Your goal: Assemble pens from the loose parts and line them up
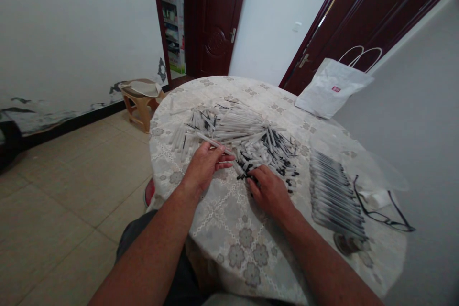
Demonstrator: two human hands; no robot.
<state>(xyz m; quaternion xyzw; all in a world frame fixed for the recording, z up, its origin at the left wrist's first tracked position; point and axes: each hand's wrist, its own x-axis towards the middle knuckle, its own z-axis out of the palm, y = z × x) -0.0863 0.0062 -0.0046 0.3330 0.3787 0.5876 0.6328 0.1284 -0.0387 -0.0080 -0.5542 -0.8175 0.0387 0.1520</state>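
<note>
My left hand (206, 165) is closed on a translucent white pen barrel (211, 140), pinched between thumb and fingers and pointing up and to the left. My right hand (268, 189) has its fingers curled at the near edge of a heap, beside small black-tipped pieces (241, 176); what its fingertips hold is hidden. In front of both hands spreads a heap of loose pen parts: long pale barrels (236, 126), short white pieces with black ends (256, 153), and thin black-tipped refills (278, 141).
Rows of black-tipped pens (332, 191) lie at the right on the patterned tablecloth (247, 244), near glasses (385, 220) and a small round dark object (346, 244). A white paper bag (332, 87) stands at the back right. A stool (140, 105) is on the floor beyond the left edge.
</note>
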